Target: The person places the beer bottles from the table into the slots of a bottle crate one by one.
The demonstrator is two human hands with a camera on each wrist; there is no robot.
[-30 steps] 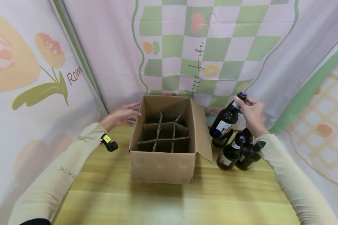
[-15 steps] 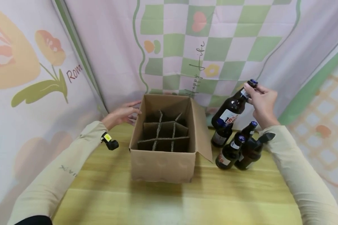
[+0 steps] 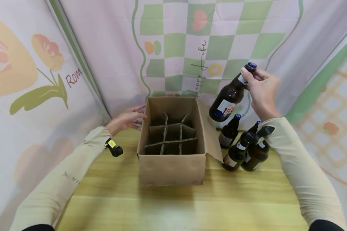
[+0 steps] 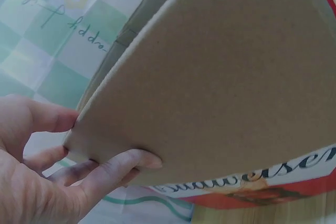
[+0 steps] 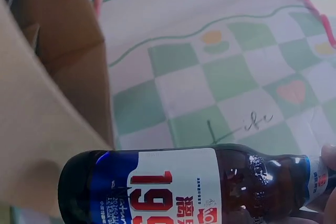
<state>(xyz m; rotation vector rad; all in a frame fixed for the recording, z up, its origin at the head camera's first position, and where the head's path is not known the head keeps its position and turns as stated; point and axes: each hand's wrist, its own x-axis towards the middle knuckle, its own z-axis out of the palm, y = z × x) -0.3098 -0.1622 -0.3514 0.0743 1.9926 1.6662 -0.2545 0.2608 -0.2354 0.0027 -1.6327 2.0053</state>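
In the head view my right hand (image 3: 263, 85) holds a brown beer bottle (image 3: 229, 96) by its neck. The bottle hangs tilted in the air, its base toward the cardboard box (image 3: 172, 170) and above the right flap. The right wrist view shows the bottle's blue and white label (image 5: 176, 182), with fingers at the neck. My left hand (image 3: 127, 119) is at the box's far left corner. Seen from the left wrist, its thumb lies on a plain flap (image 4: 210, 87) while other fingertips meet the edge. Cardboard dividers (image 3: 165, 133) split the box's inside into compartments.
Several more beer bottles (image 3: 234, 157) stand upright on the wooden table (image 3: 173, 205), right of the box. The box's right flap (image 3: 212, 134) leans outward between box and bottles. A printed curtain (image 3: 173, 48) hangs close behind.
My right hand has lifted the bottle up from beside the standing bottles, then brought it slightly left. The left hand stays at the box corner.
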